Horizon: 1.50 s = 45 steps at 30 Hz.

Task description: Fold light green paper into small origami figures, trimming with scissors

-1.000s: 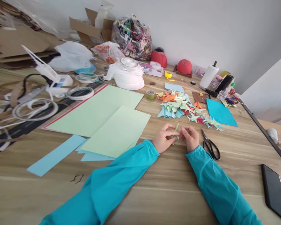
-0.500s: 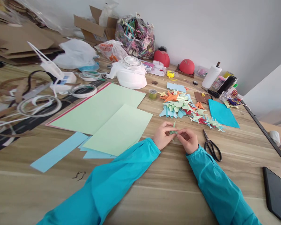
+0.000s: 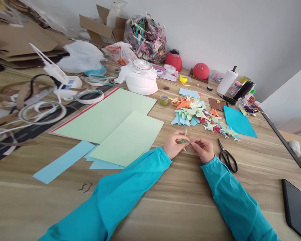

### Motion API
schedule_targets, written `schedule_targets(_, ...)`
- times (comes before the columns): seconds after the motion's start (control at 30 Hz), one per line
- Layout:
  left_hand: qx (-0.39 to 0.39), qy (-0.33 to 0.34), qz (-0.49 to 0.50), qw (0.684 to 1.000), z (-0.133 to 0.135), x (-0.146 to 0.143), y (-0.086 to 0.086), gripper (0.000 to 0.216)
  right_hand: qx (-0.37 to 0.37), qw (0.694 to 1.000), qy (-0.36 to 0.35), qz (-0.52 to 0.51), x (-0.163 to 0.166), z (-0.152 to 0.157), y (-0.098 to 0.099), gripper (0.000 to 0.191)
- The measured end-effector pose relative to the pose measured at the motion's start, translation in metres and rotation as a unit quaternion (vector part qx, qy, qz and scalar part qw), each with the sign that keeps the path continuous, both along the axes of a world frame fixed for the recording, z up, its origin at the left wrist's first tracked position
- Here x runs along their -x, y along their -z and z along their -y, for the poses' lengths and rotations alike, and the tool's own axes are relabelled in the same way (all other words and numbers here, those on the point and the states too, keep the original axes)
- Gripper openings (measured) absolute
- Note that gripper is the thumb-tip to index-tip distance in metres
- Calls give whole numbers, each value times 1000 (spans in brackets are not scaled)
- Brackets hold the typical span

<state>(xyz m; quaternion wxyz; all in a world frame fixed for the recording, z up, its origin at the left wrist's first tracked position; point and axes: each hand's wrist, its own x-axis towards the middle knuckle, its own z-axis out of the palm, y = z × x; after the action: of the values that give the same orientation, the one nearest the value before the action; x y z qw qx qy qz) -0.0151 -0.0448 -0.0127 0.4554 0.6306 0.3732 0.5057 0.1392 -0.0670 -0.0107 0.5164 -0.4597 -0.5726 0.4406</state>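
Observation:
My left hand [image 3: 174,146] is closed on a small light-green folded paper crane [image 3: 186,133], whose thin points stick out above and below the fingers. Right beside it, my right hand [image 3: 203,149] is pinched, thumb against fingertips, at the crane's right side. Whatever lies between those fingertips is too small to make out. Beyond both hands spreads a pile of folded paper cranes [image 3: 188,113] in green, blue, orange and red. Black-handled scissors [image 3: 227,157] lie just right of my right hand. A spool of thread [image 3: 164,99] stands left of the pile.
Light-green paper sheets [image 3: 130,137] and a blue paper strip [image 3: 64,162] lie to the left. A turquoise cloth [image 3: 238,120] is at the right, a black phone [image 3: 296,204] near the right edge. Farther back are tape rolls [image 3: 89,96], a white router [image 3: 69,85] and a stuffed clear bag [image 3: 145,38].
My right fingertips have drawn slightly right, off the crane's body. The crane has turned a little in my left hand. The other things lie as before.

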Motion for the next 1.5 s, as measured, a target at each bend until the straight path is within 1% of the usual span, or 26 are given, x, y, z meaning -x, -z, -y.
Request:
schedule_targets(0.1, -6, 18, 25, 999, -1, -1, 1, 6, 26, 999, -12, -20, -2, -2, 1, 21)
schedule_targets(0.23, -9, 34, 45, 998, -1, -2, 1, 4, 34, 999, -8, -32, -3, -4, -2, 22)
schedule_targets(0.37, -11, 30, 19, 999, 0, -2, 3, 4, 40, 999, -1, -35, -3, -4, -4, 21)
schedule_targets(0.5, -9, 16, -15, 1000, 0, -2, 5, 4, 43, 999, -4, -25, -4, -4, -2, 21)
schedule_targets(0.77, 49, 17, -24, 998, 1, -1, -1, 4, 25, 998, -38, -35, -8, -4, -1, 16)
schedule_targets(0.97, 113, 34, 11, 993, -1, 3, -7, 7, 30, 998, -40, -49, -10, -5, 1, 17)
schedule_targets(1.1, 93, 45, 1, 995, -1, 2, -6, 4, 13, 999, -36, -31, -9, -5, 1, 16)
schedule_targets(1.33, 71, 52, -3, 996, -2, 2, -3, 4, -4, 999, -50, -5, -7, -5, -5, 15)
schedule_targets(1.5, 66, 68, -4, 996, -2, 4, -4, 4, 3, 999, -49, 11, -7, -4, -7, 19)
